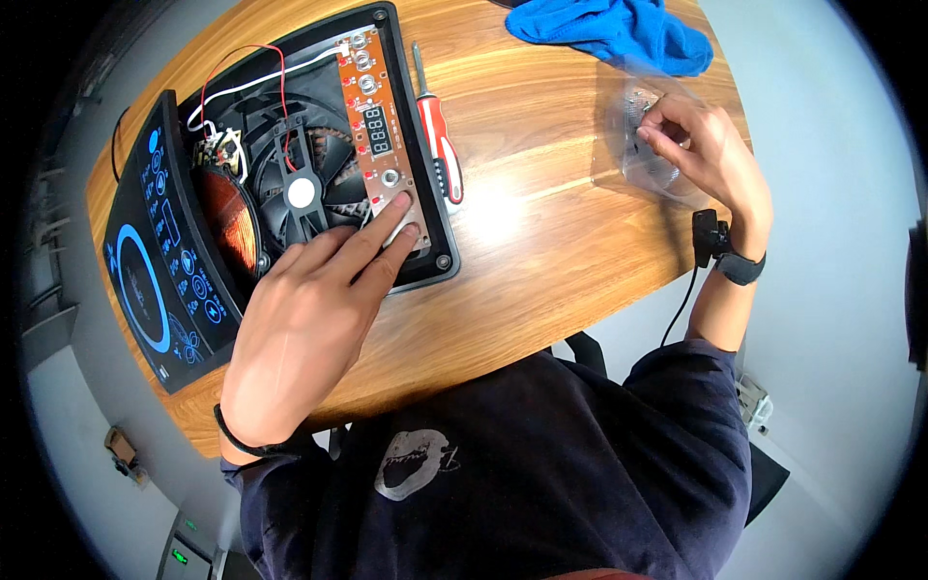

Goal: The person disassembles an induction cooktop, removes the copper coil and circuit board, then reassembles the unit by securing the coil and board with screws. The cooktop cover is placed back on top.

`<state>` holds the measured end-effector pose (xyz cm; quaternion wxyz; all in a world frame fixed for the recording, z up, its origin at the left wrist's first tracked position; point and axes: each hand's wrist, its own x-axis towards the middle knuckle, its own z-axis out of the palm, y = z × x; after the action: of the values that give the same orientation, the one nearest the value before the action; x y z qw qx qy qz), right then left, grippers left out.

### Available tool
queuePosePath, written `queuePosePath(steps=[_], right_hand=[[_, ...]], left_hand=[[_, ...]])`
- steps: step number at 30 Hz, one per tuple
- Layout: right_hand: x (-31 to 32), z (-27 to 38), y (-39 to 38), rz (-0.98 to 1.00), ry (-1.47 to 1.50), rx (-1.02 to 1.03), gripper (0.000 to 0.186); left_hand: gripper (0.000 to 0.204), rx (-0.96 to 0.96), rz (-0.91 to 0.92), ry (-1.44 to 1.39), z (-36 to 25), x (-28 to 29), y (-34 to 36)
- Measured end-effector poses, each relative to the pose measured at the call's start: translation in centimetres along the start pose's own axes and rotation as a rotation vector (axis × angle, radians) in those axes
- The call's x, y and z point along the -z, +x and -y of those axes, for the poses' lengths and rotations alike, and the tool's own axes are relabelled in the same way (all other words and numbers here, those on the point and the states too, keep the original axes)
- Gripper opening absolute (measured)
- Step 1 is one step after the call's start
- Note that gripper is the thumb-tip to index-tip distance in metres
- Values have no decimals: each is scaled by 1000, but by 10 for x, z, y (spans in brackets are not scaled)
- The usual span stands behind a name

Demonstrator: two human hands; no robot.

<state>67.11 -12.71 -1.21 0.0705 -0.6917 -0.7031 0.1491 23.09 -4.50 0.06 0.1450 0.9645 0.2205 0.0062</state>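
An opened induction cooker base lies on the wooden table, showing a black fan, a copper coil and an orange circuit board. My left hand rests on the near end of that board, two fingertips pressing it down. My right hand reaches into a clear plastic bag at the table's right side, fingers pinched on something small that I cannot make out. The cooker's black glass top with blue markings leans to the left.
A red-handled screwdriver lies just right of the cooker base. A blue cloth is bunched at the far edge. Red and white wires loop over the base's far corner. A black cable hangs from my right wrist.
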Motion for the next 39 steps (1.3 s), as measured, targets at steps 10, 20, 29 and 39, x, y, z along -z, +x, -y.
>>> queuePosePath(steps=[10,20,29,39], right_hand=[[-16,-20,0,71,105,-65,22],[-14,-32,-10,299,-49,-262,22],[-14,-33,-6,319,-62,-226,20],[-14,-28,-3,335,-55,-179,19]], left_hand=[[50,1,4,-17,-3,1,3],[49,7,-1,-23,-4,3,5],[55,32,40,-67,-4,4,3],[49,-11,-20,-27,-4,2,3]])
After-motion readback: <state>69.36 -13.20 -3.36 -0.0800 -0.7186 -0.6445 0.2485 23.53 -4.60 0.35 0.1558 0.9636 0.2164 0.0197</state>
